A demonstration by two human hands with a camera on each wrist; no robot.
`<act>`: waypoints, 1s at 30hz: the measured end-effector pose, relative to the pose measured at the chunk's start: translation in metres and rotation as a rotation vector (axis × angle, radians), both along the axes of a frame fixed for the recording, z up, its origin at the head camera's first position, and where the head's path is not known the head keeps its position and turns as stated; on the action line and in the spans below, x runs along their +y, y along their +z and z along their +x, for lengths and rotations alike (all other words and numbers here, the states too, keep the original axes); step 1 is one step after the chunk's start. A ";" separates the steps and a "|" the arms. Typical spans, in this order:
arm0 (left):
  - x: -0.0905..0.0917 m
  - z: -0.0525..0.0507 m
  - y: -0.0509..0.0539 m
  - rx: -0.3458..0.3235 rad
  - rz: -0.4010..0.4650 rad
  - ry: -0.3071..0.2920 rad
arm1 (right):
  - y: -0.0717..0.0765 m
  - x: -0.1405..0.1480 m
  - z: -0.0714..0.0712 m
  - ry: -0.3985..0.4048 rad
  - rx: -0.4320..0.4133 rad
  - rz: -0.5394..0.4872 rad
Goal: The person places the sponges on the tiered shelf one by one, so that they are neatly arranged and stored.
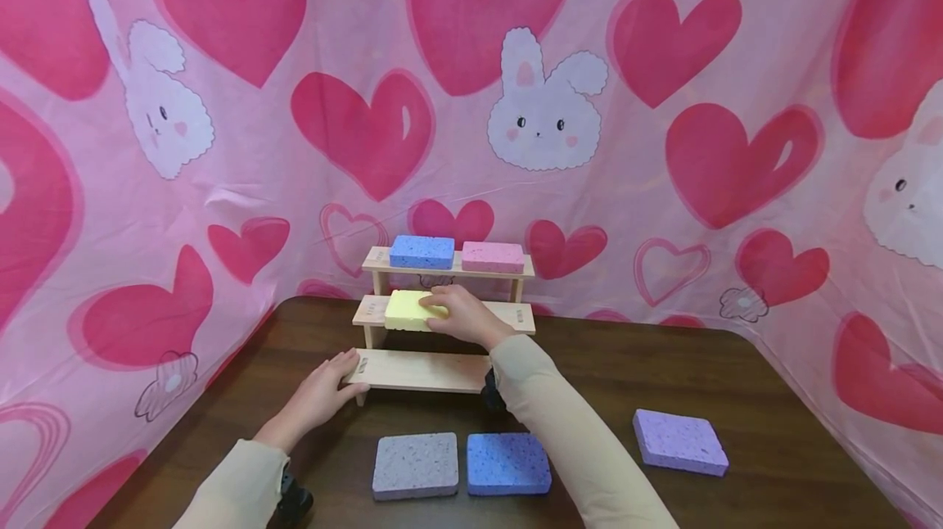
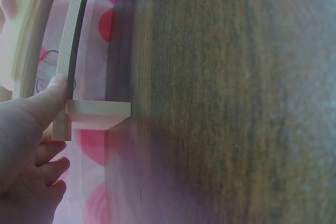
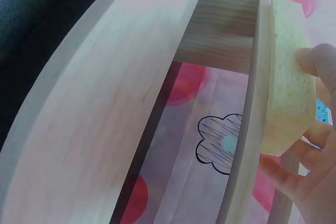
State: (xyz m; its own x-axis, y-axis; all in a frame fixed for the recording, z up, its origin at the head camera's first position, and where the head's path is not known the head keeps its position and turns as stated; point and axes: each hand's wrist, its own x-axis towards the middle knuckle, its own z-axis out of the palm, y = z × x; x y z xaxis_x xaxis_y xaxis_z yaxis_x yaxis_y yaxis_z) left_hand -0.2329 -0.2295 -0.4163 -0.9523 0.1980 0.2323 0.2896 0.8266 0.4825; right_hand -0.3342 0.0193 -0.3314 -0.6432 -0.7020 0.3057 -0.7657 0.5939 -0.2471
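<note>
A yellow sponge [image 1: 407,310] lies on the left half of the middle step of a three-step wooden stand [image 1: 427,371]. My right hand [image 1: 464,314] holds the sponge by its right end, thumb on the front face, as the right wrist view shows with the sponge [image 3: 287,72] against the board. At the left end of the lowest step my left hand [image 1: 324,388] grips the board, thumb along its front edge and fingers round the end. On the top step sit a blue sponge [image 1: 421,252] and a pink sponge [image 1: 493,257], side by side.
In front of the stand, a grey sponge [image 1: 416,466] and another blue sponge [image 1: 508,464] lie on the dark wooden table [image 1: 589,365]. A purple sponge [image 1: 679,441] lies further right. Pink cloth [image 1: 457,144] with hearts and rabbits hangs behind and at the sides.
</note>
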 end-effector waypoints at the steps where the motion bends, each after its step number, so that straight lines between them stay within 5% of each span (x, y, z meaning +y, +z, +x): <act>1: 0.000 0.000 0.000 0.000 0.001 0.001 | 0.000 -0.001 0.000 -0.007 -0.004 0.001; 30: 0.000 0.000 -0.001 0.020 -0.002 -0.006 | -0.003 -0.009 0.000 -0.056 -0.034 -0.039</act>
State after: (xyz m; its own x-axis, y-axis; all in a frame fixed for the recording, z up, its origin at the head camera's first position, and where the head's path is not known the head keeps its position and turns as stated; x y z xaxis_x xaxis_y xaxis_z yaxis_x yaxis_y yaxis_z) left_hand -0.2334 -0.2291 -0.4170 -0.9461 0.2046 0.2512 0.3047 0.8256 0.4749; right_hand -0.3340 0.0098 -0.3340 -0.6916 -0.6527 0.3093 -0.7223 0.6251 -0.2959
